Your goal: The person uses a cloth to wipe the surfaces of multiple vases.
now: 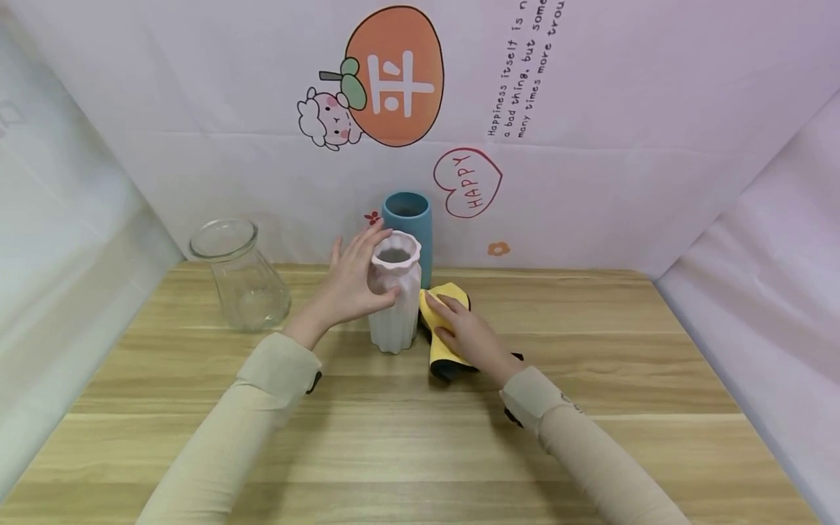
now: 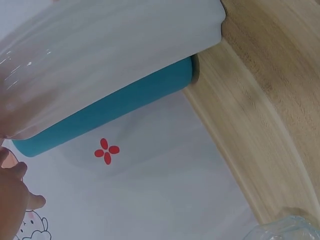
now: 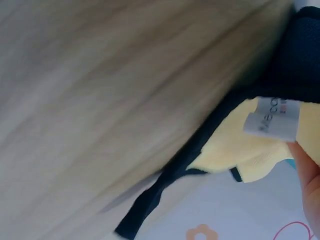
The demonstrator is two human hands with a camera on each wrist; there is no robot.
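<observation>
A white ribbed vase [image 1: 394,317] with a scalloped rim stands upright on the wooden table. My left hand [image 1: 348,281] holds it from the left, fingers behind the rim and thumb across its front. My right hand [image 1: 475,335] grips a yellow cloth [image 1: 438,350] with black edging just right of the vase. In the right wrist view a white label [image 3: 272,119] shows on the cloth, and its underside looks dark. Close behind the white vase stands a blue vase [image 1: 425,237], its lower part partly hidden. The left wrist view shows the white vase [image 2: 120,55] overlapping the blue one [image 2: 115,107].
A clear glass vase [image 1: 246,288] stands at the back left of the table [image 1: 394,452]. Behind the table hangs a white printed cloth backdrop [image 1: 590,204], and pale fabric walls [image 1: 755,292] flank both sides.
</observation>
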